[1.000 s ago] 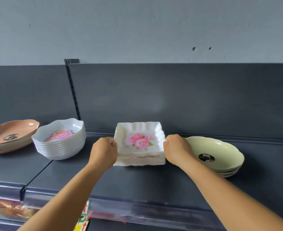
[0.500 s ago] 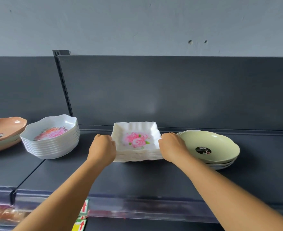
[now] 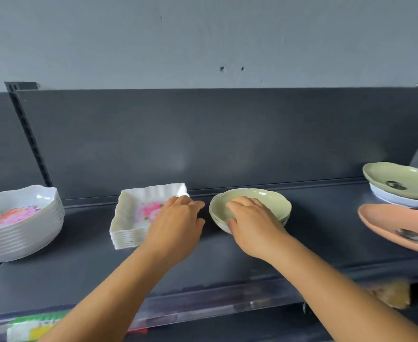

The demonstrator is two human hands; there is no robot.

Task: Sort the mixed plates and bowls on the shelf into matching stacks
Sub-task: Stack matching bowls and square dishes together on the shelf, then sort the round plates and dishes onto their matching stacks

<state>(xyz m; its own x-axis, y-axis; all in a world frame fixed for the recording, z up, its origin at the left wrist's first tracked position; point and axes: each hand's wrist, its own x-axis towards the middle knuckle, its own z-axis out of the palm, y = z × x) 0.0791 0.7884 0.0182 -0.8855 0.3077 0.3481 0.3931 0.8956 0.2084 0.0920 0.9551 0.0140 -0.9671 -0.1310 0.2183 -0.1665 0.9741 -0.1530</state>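
We see the dark shelf (image 3: 227, 257) running left-right under both hands, its long axis across the view, with a dark back panel (image 3: 227, 139) beyond the fingertips and a grey wall (image 3: 203, 38) above that.

Well out to the left of the left hand sits the round floral bowl stack (image 3: 20, 223), white with wavy rims, openings up, nested straight. Far right of the right hand we mark a peach plate (image 3: 397, 228), tilted with its near edge lower, long axis left-right, dark label on its face; whether it rests flat we cannot tell. Just behind it, also right of the right hand, a green plate (image 3: 400, 183) lies on top of a white plate (image 3: 397, 197), a mixed pair.

Directly under and left of the left hand is the square floral dish stack (image 3: 134, 218), white, ribbed sides, pink flower print facing up, one corner pointing toward us. Under the right hand is the green bowl stack (image 3: 259, 206), openings up, slightly oval with the long axis left-right, just beside the square stack but not touching.

Left hand (image 3: 176, 228): palm down over the right edge of the square stack, fingers loosely extended toward the green bowls, grasping nothing. Right hand (image 3: 252, 223): fingers laid inside the top green bowl, thumb curled over the near rim, grasping the bowl's front edge.

A price strip (image 3: 38, 329) with green and yellow tags lies below the left forearm.
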